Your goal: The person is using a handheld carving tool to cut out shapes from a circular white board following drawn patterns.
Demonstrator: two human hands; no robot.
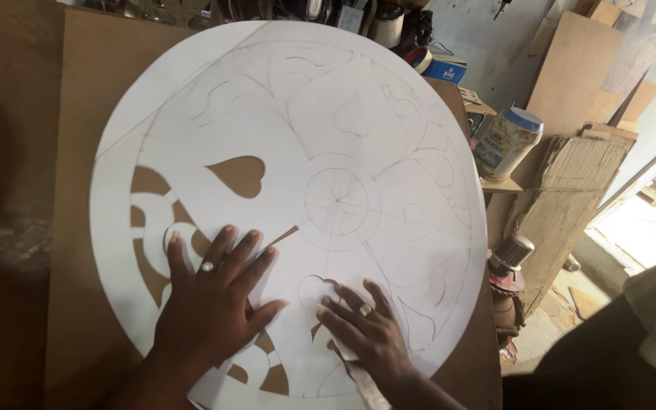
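Observation:
A large round white paper sheet [343, 114] with pencilled floral lines and several cut-out openings lies on a brown board [77, 114]. My left hand [210, 307] rests flat on the sheet's lower left, fingers spread, a ring on one finger. My right hand [370, 330] lies on the sheet to its right, beside a pencilled heart shape, and grips a thin metal blade [362, 380] that runs under the palm toward the bottom edge. A heart-shaped cut-out [238, 175] shows the board above my left hand.
Right of the board stand a white jar with a blue lid [506, 140], a small power tool [506, 262] and leaning wood panels [571, 68]. Clutter of tools lines the far edge. A bright doorway opens at far right.

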